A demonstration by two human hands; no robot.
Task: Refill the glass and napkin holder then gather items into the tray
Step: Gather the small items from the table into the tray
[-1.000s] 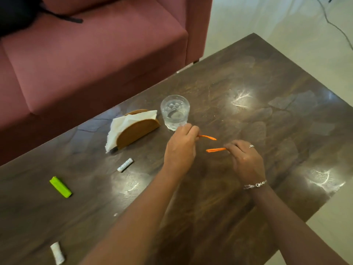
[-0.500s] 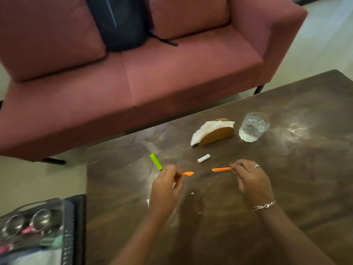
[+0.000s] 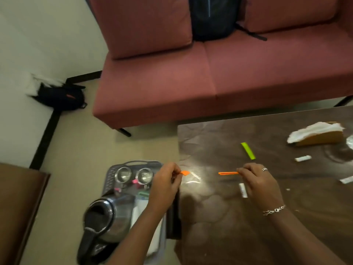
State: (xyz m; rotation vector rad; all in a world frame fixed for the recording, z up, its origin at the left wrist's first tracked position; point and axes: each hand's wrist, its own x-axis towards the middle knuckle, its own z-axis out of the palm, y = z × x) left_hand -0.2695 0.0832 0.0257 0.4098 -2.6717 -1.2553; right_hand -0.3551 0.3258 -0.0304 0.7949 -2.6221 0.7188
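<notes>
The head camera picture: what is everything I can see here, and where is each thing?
Sofa: one, dusty red, behind the table.
Backpack: one, black, on the sofa.
Bag: one, black, on the floor by the wall.
Table: one, dark brown, right.
Napkin holder: one, tan, white napkins in it, far right of the table.
Green stick: one, on the table.
White pieces: three or so, on the table.
Tray: one, grey, left of the table.
Cups: two, steel, in the tray.
Kettle: one, steel, in the tray.
Orange pieces: two, one in each hand.
Left hand: above the tray's edge.
Right hand: above the table.
</notes>
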